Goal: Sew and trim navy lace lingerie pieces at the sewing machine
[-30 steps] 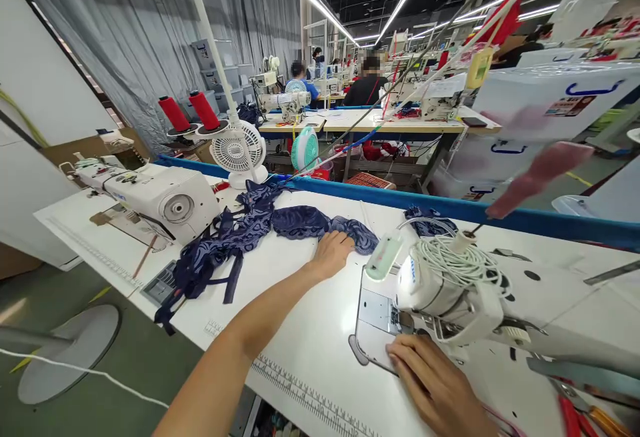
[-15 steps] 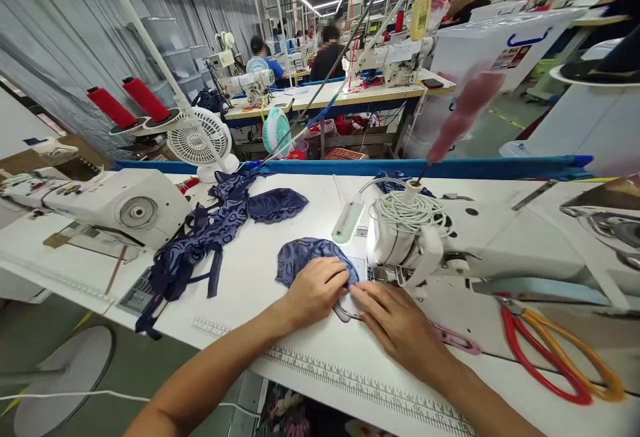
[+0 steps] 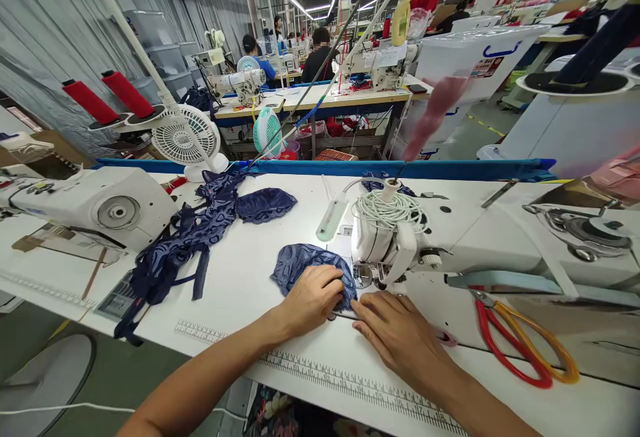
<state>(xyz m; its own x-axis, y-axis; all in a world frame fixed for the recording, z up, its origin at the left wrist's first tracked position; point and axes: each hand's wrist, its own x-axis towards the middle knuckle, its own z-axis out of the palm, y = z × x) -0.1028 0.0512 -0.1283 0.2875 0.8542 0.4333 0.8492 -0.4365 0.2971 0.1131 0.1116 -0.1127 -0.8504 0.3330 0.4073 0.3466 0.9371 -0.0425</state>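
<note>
A navy lace fabric piece (image 3: 295, 263), rounded in outline, lies on the white sewing table (image 3: 240, 330) beside the needle area. My left hand (image 3: 315, 295) rests on it, fingers bent and pressed down on the cloth; its thumb is hidden. Flat beside the fabric's near right edge lies my right hand (image 3: 390, 320), fingers stretched out, index fingertip at the cloth. The white sewing machine head (image 3: 385, 243) stands just beyond my right hand, with its presser foot area close to the fabric's right edge. A small lamp (image 3: 332, 219) hangs over the far side of the fabric.
Red-and-orange-handled scissors (image 3: 525, 337) lie right of my right hand. More navy lace pieces (image 3: 190, 243) are piled at left, near a second sewing machine (image 3: 110, 210) and a white fan (image 3: 187, 137). A ruler strip (image 3: 350, 387) runs along the front edge. People sit at machines behind.
The view has shifted slightly right. The lace piece now sits closer to the presser foot, with both hands still beside it. My right hand covers more of the small pink tool.
</note>
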